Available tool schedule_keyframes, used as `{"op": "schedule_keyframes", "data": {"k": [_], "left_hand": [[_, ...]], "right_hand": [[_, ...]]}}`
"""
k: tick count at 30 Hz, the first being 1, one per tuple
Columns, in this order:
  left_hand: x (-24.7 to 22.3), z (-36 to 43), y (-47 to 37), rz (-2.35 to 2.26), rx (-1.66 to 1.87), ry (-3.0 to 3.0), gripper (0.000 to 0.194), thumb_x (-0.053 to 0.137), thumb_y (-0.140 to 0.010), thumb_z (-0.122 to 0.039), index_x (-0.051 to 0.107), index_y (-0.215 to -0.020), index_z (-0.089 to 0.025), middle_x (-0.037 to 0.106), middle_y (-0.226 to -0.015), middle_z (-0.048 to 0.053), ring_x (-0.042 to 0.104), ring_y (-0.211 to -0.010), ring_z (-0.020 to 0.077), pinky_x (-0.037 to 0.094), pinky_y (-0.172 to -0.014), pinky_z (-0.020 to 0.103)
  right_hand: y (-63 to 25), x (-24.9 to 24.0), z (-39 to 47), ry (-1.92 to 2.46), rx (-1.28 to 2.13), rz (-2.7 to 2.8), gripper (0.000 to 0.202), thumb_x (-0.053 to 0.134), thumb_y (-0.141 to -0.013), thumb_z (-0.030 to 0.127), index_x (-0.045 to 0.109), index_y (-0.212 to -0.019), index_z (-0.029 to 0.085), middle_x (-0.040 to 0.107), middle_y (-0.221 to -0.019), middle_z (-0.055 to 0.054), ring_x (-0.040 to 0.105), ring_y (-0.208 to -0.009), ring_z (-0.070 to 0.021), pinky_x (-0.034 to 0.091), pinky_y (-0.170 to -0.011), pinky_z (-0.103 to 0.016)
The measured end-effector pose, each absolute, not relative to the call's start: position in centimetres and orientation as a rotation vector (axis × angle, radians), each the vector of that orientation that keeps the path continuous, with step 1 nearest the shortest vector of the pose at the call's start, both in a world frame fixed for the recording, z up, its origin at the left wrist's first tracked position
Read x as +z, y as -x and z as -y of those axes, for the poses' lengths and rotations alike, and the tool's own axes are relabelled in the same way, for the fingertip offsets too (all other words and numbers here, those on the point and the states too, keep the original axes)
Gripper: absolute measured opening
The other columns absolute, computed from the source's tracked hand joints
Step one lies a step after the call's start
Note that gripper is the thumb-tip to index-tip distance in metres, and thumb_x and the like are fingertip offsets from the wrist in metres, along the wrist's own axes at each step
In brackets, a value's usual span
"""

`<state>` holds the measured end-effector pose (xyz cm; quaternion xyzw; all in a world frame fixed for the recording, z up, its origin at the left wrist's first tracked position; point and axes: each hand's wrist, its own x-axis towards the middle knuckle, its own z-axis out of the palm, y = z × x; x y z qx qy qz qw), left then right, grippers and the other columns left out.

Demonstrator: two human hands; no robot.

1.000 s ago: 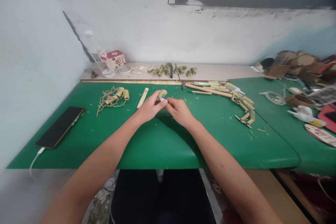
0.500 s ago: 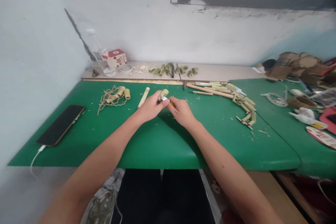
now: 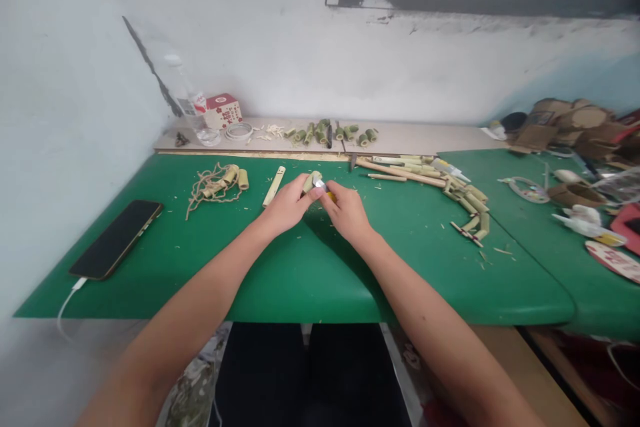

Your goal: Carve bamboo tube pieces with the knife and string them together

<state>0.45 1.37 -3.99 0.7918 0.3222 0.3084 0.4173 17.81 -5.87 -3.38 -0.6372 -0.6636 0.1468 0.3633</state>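
Note:
Over the green table mat (image 3: 300,273), my left hand (image 3: 290,203) is closed around a short bamboo piece (image 3: 311,181) whose end sticks out past the fingers. My right hand (image 3: 346,208) grips a utility knife (image 3: 331,196) with a yellow handle, mostly covered by the fingers. Its pale blade lies against the bamboo, and the left thumb is close to it. A flat bamboo strip (image 3: 274,186) with small dark marks rests just left of my left hand. Fine shavings are scattered on the mat around both hands.
Twine with bamboo tubes (image 3: 220,183) and a phone (image 3: 117,238) on a cable lie left. A hammer (image 3: 395,170), bamboo sticks and jointed bamboo segments (image 3: 473,207) lie right. Green bamboo pieces (image 3: 320,131) and a plastic bottle (image 3: 200,117) stand along the back ledge. Cardboard clutter (image 3: 550,123) fills the far right.
The knife blade has shifted slightly right and up towards the bamboo's end, and the bamboo has turned a little. Both hands keep their holds.

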Motion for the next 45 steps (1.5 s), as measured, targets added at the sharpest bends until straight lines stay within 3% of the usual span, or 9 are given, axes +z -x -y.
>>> {"op": "schedule_keyframes", "data": {"k": [6, 14, 19, 27, 35, 40, 45], "left_hand": [[-4.3, -1.3, -0.8, -0.755, 0.820, -1.893, 0.050, 0.059, -0.104, -0.062, 0.062, -0.128, -0.018, 0.067, -0.102, 0.003, 0.060, -0.087, 0.0176, 0.047, -0.078, 0.029], [-4.6, -1.5, -1.0, -0.678, 0.900, -1.685, 0.068, 0.075, -0.095, -0.056, 0.056, -0.147, -0.018, 0.068, -0.122, 0.010, 0.064, -0.103, 0.0213, 0.053, -0.092, 0.033], [-3.7, -1.0, -0.8, -0.649, 0.882, -1.637, 0.083, 0.078, -0.093, -0.050, 0.044, -0.163, -0.022, 0.065, -0.114, 0.007, 0.059, -0.087, 0.0158, 0.052, -0.082, 0.029], [-3.2, -0.9, -0.5, -0.555, 0.820, -1.630, 0.077, 0.078, -0.094, -0.054, 0.047, -0.158, -0.024, 0.055, -0.092, -0.001, 0.048, -0.070, 0.0106, 0.046, -0.068, 0.024], [-3.4, -1.1, -0.5, -0.564, 0.828, -1.645, 0.081, 0.079, -0.087, -0.070, 0.055, -0.147, -0.020, 0.050, -0.088, -0.001, 0.042, -0.068, 0.0104, 0.038, -0.061, 0.023], [-3.8, -1.6, -0.4, -0.627, 0.785, -1.669, 0.094, 0.077, -0.083, -0.077, 0.053, -0.151, -0.016, 0.056, -0.093, 0.002, 0.046, -0.073, 0.0126, 0.039, -0.063, 0.025], [-3.9, -1.8, -0.4, -0.650, 0.770, -1.745, 0.085, 0.072, -0.089, -0.075, 0.054, -0.148, -0.017, 0.062, -0.098, 0.004, 0.048, -0.072, 0.0139, 0.041, -0.065, 0.027]], "right_hand": [[-17.9, -3.3, 5.7, 1.606, 0.386, 1.707, 0.037, 0.054, -0.103, 0.048, 0.043, -0.076, 0.025, 0.048, -0.063, 0.003, 0.036, -0.059, -0.0144, 0.024, -0.060, -0.029], [-17.7, -2.8, 5.9, 1.502, 0.447, 1.752, 0.038, 0.053, -0.104, 0.044, 0.044, -0.073, 0.024, 0.050, -0.062, 0.003, 0.038, -0.058, -0.0138, 0.026, -0.060, -0.029], [-17.8, -2.8, 6.0, 1.459, 0.472, 1.768, 0.036, 0.053, -0.103, 0.043, 0.047, -0.074, 0.023, 0.049, -0.061, 0.003, 0.038, -0.058, -0.0133, 0.026, -0.060, -0.029], [-18.0, -2.7, 6.0, 1.402, 0.526, 1.813, 0.037, 0.052, -0.104, 0.046, 0.051, -0.076, 0.023, 0.047, -0.061, 0.004, 0.037, -0.056, -0.0125, 0.026, -0.059, -0.029], [-18.1, -2.8, 6.0, 1.397, 0.537, 1.829, 0.043, 0.049, -0.106, 0.053, 0.050, -0.076, 0.023, 0.047, -0.062, 0.004, 0.037, -0.057, -0.0126, 0.025, -0.060, -0.030], [-18.2, -2.7, 6.0, 1.431, 0.515, 1.815, 0.040, 0.051, -0.105, 0.050, 0.050, -0.077, 0.023, 0.048, -0.062, 0.004, 0.037, -0.058, -0.0132, 0.025, -0.061, -0.030], [-18.3, -3.0, 5.9, 1.490, 0.479, 1.797, 0.038, 0.054, -0.103, 0.050, 0.049, -0.076, 0.024, 0.049, -0.062, 0.003, 0.038, -0.058, -0.0137, 0.026, -0.060, -0.029]]}}
